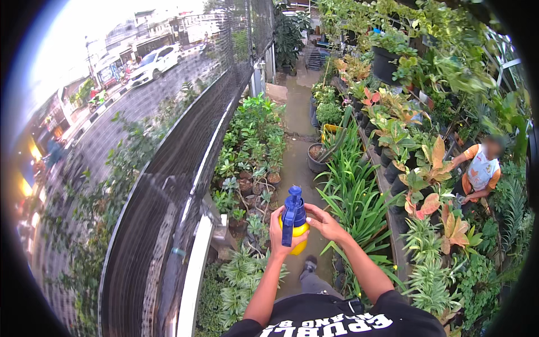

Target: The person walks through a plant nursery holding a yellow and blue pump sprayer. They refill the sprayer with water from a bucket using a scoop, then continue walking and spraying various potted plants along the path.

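A yellow pump sprayer [298,243] with a blue pump head [295,205] is held upright in front of my body. My left hand [279,236] wraps around the yellow bottle from the left, beside the blue handle [288,227]. From the right, my right hand [324,223] curves its fingers and thumb against the blue collar. The underside of the bottle is out of sight, and my left palm is hidden by the handle. Below the hands, one shoe [309,264] shows on the wet path [300,164].
Potted shrubs [257,135] line the path's left side, beside a black mesh fence [168,202]. On the right stand strap-leaved plants [353,189], a potted cactus [318,156] and a ledge [389,210] of colourful foliage. Another person [482,168] is among the plants. A white car [155,64] is on the road.
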Demonstrator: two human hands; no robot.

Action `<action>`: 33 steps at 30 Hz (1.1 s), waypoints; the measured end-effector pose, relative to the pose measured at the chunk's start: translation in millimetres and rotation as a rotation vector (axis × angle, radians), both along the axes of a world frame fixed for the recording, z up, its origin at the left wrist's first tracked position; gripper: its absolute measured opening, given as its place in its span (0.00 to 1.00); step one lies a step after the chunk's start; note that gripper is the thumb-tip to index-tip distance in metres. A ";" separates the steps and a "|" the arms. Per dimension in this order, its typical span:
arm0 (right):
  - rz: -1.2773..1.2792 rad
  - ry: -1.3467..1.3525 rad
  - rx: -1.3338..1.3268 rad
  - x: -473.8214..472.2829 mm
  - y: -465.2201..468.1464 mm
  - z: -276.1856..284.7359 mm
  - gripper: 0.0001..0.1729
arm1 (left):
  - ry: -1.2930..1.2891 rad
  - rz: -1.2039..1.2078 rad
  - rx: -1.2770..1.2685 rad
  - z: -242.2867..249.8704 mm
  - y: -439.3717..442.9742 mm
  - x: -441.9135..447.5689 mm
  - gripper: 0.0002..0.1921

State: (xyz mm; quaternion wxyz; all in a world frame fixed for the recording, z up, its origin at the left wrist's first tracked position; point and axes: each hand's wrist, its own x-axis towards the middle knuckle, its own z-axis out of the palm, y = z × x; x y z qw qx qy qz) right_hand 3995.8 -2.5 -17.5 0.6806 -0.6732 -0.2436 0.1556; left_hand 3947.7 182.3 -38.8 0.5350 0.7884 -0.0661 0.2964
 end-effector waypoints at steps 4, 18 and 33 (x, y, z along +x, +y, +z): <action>0.044 -0.055 -0.182 97.1 -13.1 -9.2 0.56 | -0.010 -0.027 0.017 -12.6 -8.5 106.3 0.53; 0.125 -0.037 -0.085 456.0 -66.9 34.0 0.39 | -0.002 -0.176 -0.307 -9.0 -50.3 453.5 0.53; -0.139 -0.190 0.012 809.1 -4.5 51.9 0.29 | 0.079 -0.378 -0.084 13.1 22.8 838.2 0.53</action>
